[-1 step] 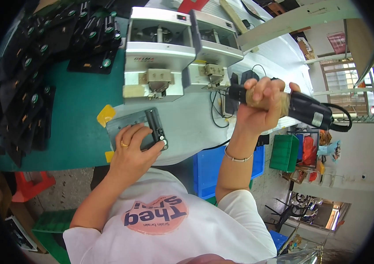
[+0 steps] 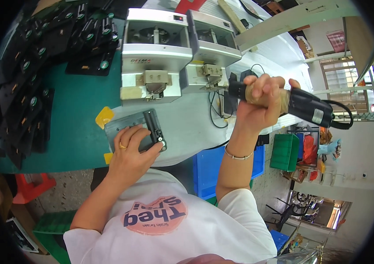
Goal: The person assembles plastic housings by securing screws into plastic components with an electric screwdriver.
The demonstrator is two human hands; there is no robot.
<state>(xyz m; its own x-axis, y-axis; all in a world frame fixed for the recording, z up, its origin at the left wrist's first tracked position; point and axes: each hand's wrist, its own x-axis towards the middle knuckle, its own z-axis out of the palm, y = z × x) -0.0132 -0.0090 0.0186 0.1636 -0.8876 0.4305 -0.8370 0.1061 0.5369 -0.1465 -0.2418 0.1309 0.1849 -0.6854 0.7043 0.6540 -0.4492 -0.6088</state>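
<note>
My right hand point(image 2: 264, 99) is raised at the right, fingers wrapped round a black electric screwdriver point(image 2: 308, 108). Tan tape covers its grip, and a cable loops from its rear end. The screwdriver's front end points left, close to the outlet of the farther-right screw feeder point(image 2: 212, 72); I cannot tell if its tip touches. Lower left, my left hand point(image 2: 129, 149) holds a dark flat panel point(image 2: 118, 125) down on the table, fingers bent over it and thumb at its right side. A black cylinder and small round silver parts sit along the panel's right edge.
Another white screw feeder point(image 2: 151, 57) stands left of the first. Several black panels with round green-silver parts point(image 2: 24, 97) are piled on the green mat point(image 2: 77, 97). Yellow pieces point(image 2: 104, 117) lie beside my panel. A blue crate point(image 2: 204, 176) stands below the table edge.
The table and feeders sit very slightly further left and lower in view. Both hands keep their hold, with hardly any movement.
</note>
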